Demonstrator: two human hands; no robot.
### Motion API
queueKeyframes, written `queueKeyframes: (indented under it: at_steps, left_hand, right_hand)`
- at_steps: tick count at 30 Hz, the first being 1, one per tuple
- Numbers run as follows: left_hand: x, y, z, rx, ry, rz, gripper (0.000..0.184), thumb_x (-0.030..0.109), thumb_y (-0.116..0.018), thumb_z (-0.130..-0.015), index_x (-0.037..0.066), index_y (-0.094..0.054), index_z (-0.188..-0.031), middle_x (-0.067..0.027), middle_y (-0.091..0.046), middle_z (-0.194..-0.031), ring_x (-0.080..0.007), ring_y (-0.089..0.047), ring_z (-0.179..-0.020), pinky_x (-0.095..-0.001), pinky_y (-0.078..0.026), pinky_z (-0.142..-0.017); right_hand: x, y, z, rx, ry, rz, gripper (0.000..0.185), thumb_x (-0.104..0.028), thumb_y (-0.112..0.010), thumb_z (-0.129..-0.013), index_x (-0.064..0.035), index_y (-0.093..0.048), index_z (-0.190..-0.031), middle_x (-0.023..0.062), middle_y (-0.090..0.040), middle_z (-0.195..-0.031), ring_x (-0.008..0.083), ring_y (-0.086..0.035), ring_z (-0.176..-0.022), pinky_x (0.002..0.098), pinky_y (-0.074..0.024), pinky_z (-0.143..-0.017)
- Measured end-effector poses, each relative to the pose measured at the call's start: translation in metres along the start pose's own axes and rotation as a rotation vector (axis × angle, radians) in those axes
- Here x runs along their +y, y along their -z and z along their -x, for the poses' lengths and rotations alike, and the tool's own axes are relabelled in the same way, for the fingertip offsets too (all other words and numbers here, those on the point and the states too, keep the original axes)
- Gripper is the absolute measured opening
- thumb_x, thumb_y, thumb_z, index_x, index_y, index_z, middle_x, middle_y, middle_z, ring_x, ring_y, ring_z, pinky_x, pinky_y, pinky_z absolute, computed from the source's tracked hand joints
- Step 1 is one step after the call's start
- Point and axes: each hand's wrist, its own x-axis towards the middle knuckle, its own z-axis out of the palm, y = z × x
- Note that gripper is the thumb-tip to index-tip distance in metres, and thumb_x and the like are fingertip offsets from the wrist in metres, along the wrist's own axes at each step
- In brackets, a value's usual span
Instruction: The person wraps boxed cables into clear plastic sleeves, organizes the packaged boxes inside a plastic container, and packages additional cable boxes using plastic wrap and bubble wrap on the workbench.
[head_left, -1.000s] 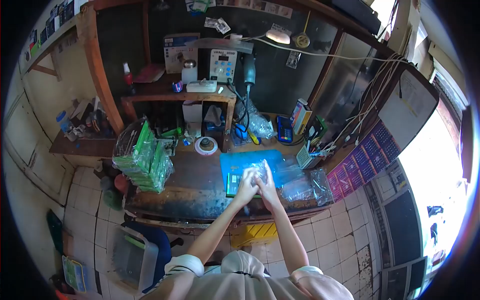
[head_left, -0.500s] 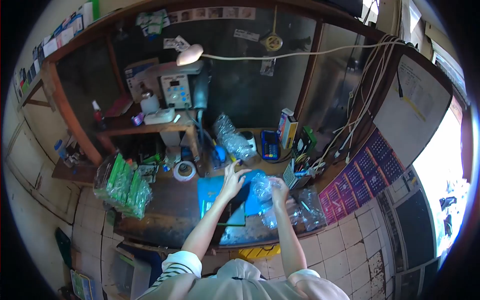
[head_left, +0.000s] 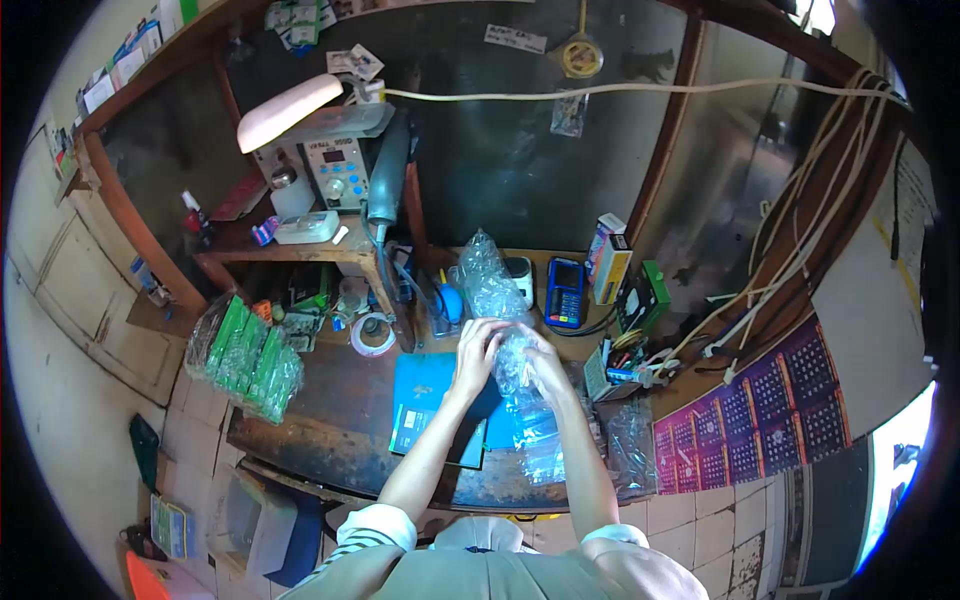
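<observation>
Crumpled clear plastic wrap (head_left: 513, 362) is bunched between my two hands above the workbench. My left hand (head_left: 478, 358) has its fingers bent over the upper left of the bunch. On the opposite side, my right hand (head_left: 545, 368) is closed around the plastic. A flatter stretch of clear plastic (head_left: 540, 440) hangs or lies below my right hand. Under my left forearm is a blue mat (head_left: 420, 375), with a flat dark panel with a green edge (head_left: 410, 428) on it. Just beyond my fingers stands a bundle of bubble wrap (head_left: 490, 275).
Wrapped green boxes (head_left: 240, 350) sit at the left, near a tape roll (head_left: 373, 335). A card terminal (head_left: 565, 292) and a pen holder (head_left: 605, 372) stand at the right. A lamp (head_left: 290, 112) and a cable (head_left: 620, 90) hang above. More clear plastic (head_left: 630, 445) lies at the right edge.
My left hand, apart with spread fingers before, has moved right onto the plastic. My right hand has raised the bunch and brought it inward. The camera view has shifted.
</observation>
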Motion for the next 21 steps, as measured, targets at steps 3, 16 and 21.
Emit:
queueKeyframes:
  at_steps: [3,16,21]
  left_hand:
    - [-0.001,0.009,0.004,-0.026,-0.021,0.005,0.024,-0.001,-0.051,-0.074,0.006,-0.061,-0.095,-0.0111,-0.057,-0.095,-0.0273,-0.053,-0.089,-0.0320,-0.041,-0.080]
    - [0.008,0.004,0.016,0.100,0.339,0.340,0.026,0.005,-0.059,-0.074,0.005,-0.056,-0.100,-0.0048,-0.050,-0.083,-0.0127,-0.049,-0.077,-0.0246,-0.041,-0.070]
    - [-0.010,0.013,0.003,0.014,0.540,0.198,0.027,0.004,-0.058,-0.073,0.002,-0.057,-0.100,0.0007,-0.045,-0.065,-0.0074,-0.041,-0.061,-0.0207,-0.037,-0.058]
  right_hand:
    - [0.007,-0.006,-0.020,0.019,0.066,-0.225,0.054,0.006,-0.039,-0.078,-0.0029,-0.031,-0.131,0.0106,-0.047,-0.118,0.0162,-0.048,-0.103,0.0282,-0.0395,-0.085]
    - [-0.003,-0.041,-0.024,0.219,0.143,-0.320,0.049,-0.001,-0.044,-0.078,0.0007,-0.035,-0.126,0.0131,-0.050,-0.114,0.0218,-0.049,-0.103,0.0285,-0.0370,-0.089]
    - [0.002,-0.043,-0.008,0.237,0.409,0.141,0.041,0.005,-0.041,-0.077,0.0038,-0.039,-0.118,0.0126,-0.049,-0.106,0.0224,-0.050,-0.096,0.0297,-0.0411,-0.081]
